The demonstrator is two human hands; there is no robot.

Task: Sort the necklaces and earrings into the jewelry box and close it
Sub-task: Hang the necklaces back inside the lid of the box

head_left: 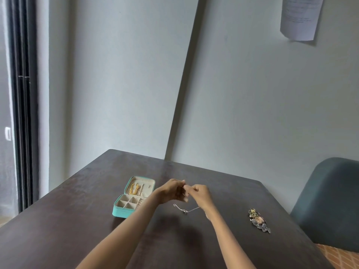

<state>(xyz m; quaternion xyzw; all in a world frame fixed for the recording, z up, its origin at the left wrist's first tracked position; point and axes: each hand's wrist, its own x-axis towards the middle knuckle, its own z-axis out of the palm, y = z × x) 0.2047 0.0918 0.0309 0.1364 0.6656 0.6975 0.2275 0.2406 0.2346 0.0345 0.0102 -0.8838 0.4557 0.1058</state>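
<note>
From my remote feed, far left: a dark door frame [23, 105] beside the grey wall. On the dark tabletop [77, 220], left of centre, the teal jewelry box [129, 200] lay open. Its far half held gold necklaces [135, 188]; its near half showed small divided compartments, contents too small for me to tell.

Centre, just right of the box: both hands were raised above the tabletop, fingertips meeting. The left hand [171, 191] had its fingers curled in a pinching grip; the right hand [198, 194] was curled likewise. Between them they held a thin silver necklace [186, 210], whose chain drooped in a loop below the hands, its low point near or touching the tabletop; I could not tell which.

Right, well apart from the hands: a small heap of mixed jewelry [258, 220] lay on the tabletop. Far right, a dark green chair [330, 200]. Upper right, a paper sheet [301, 16] hung on the wall.
</note>
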